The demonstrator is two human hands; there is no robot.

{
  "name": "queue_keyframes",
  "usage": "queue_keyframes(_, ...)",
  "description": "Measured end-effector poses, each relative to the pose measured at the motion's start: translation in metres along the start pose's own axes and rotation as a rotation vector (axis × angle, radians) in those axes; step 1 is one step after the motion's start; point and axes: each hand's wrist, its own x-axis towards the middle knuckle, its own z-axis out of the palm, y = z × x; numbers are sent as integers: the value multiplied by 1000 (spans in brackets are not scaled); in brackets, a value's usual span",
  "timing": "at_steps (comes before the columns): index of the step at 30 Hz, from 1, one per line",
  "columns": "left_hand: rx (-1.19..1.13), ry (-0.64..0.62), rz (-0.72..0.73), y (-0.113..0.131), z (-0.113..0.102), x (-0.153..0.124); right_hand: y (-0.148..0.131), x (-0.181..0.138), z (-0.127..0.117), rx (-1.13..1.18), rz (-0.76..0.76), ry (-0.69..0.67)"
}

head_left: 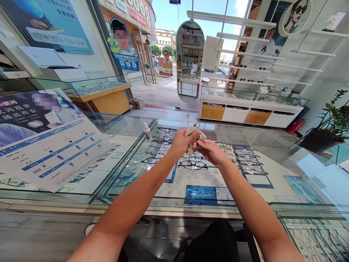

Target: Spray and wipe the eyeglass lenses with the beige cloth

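Observation:
Above the glass display counter (174, 207), my left hand (181, 142) is closed around a beige cleaning cloth (201, 134). A thin dark curved piece of eyeglasses (196, 126) sticks out at the top of the cloth; the rest of the pair is covered by cloth and fingers. My right hand (214, 152) pinches at the cloth's lower right side, where its fingertips meet the wrapped eyeglasses. Below both hands lie rows of eyeglasses, among them a dark-rimmed pair (193, 165). A small white bottle (147, 131) stands on the counter to the left of my hands.
A large printed sign (51, 145) leans over the counter at left. A blue card (201, 195) lies near the front edge, and a frame tray (252, 165) sits to the right. Farther off are an oval mirror (190, 62), wall shelves (245, 22) and a potted plant (324, 134).

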Motion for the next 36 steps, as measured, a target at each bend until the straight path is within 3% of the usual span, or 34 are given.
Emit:
queue_keyframes(4,1,160,71,-4,5,-2,6,1,4,-32,-26,-19)
queue_keyframes(8,-32,180,18,-10,2,4,9,2,1,-62,-50,6)
queue_keyframes(16,-231,412,-6,-13,-21,25,0,5,-19,-61,-182,193)
queue_keyframes(22,-23,291,132,-12,-27,22,-11,2,-31,-17,-210,174)
queue_keyframes(26,244,290,198,-9,-24,14,-13,1,-34,-6,-159,179)
queue_keyframes(32,788,212,630,0,-21,3,-18,-2,-35,-198,-141,91)
queue_keyframes(36,931,119,697,-1,-22,3,-21,-3,-36,-326,-135,84)
